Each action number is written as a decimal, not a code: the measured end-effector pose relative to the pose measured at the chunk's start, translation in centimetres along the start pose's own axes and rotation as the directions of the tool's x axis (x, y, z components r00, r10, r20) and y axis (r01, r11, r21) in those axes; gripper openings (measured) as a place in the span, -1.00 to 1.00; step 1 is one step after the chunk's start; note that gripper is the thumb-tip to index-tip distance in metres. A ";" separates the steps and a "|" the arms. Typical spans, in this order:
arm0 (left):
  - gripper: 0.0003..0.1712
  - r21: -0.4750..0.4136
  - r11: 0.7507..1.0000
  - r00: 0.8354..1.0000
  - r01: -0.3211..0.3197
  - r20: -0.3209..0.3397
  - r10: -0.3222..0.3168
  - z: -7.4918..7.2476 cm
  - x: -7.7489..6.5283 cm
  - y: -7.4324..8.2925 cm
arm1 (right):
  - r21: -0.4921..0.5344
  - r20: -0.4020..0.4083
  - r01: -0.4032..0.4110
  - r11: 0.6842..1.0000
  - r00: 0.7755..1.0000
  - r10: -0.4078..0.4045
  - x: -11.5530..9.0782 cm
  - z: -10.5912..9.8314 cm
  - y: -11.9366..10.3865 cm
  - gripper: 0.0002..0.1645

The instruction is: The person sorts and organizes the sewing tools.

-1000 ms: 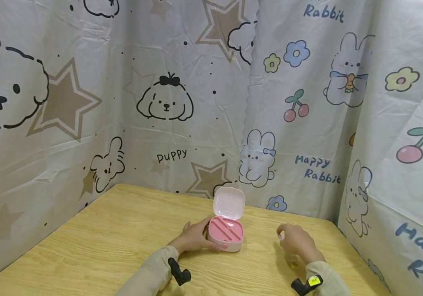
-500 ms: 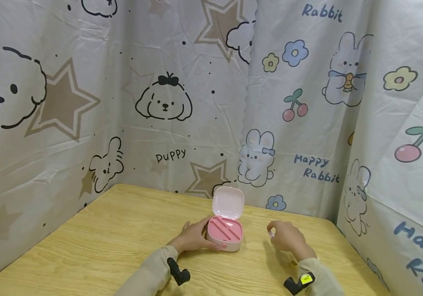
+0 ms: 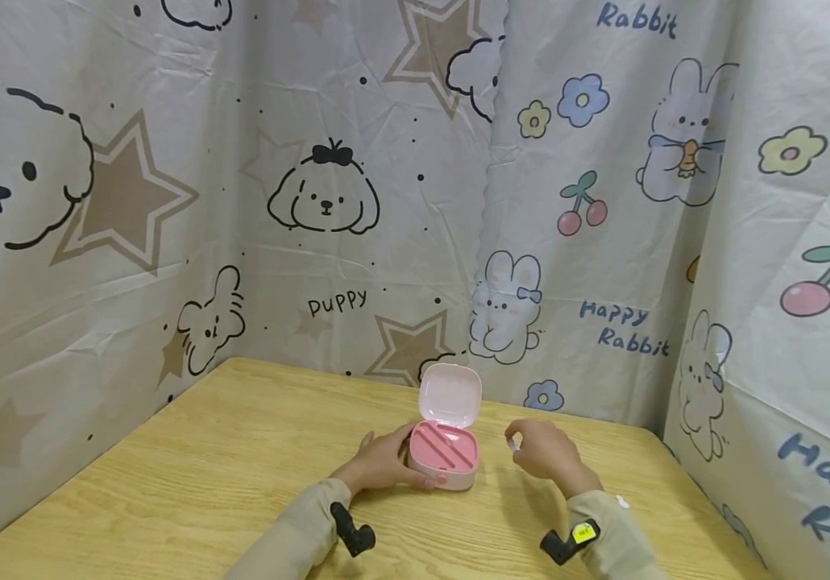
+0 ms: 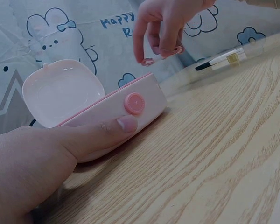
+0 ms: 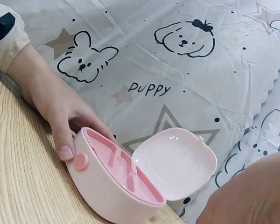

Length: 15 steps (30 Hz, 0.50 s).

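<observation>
My left hand (image 3: 383, 461) grips a small pink hinged case (image 3: 444, 475) on the wooden table, its thumb (image 4: 102, 133) along the front just below the round pink button (image 4: 134, 103). The pale lid (image 3: 450, 395) stands raised at the back, and a deeper pink inner tray (image 5: 126, 170) with slanted ridges shows inside. To the right of the case, my right hand (image 3: 549, 455) is raised above the table. Between its thumb and fingers it pinches a small item (image 4: 149, 61) with pink ends and a pale middle, partly hidden by the fingers.
A white rod-like item (image 4: 219, 58) with a black tip and a yellowish band lies on the table at the right, mostly behind the right forearm in the head view. Printed curtains (image 3: 357, 266) hang along the table's (image 3: 241, 435) far edge and sides.
My right hand has moved left and a little away from me, toward the case, still pinching the small item. The left hand and the case have stayed in place.
</observation>
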<state>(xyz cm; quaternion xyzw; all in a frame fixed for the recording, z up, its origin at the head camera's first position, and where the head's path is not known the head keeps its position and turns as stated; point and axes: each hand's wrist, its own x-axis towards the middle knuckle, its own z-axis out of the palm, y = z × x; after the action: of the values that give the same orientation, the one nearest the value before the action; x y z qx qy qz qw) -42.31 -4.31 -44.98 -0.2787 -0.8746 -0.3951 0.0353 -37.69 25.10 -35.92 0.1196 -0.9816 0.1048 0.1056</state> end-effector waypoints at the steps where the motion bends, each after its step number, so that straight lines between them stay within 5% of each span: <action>1: 0.31 0.001 1.000 1.000 0.001 0.001 -0.001 0.0 0.0 0.0 | -0.003 -0.003 0.011 1.000 1.000 -0.011 0.1 0.0 -0.3 -0.66; 15: 0.30 0.000 1.000 1.000 -0.011 0.000 0.011 -0.1 -0.2 0.2 | 0.032 -0.002 0.054 0.998 0.999 -0.054 2.1 0.5 -3.9 -0.64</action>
<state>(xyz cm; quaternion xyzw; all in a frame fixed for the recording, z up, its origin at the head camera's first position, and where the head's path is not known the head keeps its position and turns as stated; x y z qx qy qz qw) -42.02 -4.35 -44.83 -0.2835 -0.8731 -0.3949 0.0375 -38.75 20.80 -35.18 0.1476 -0.9761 0.1180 0.1071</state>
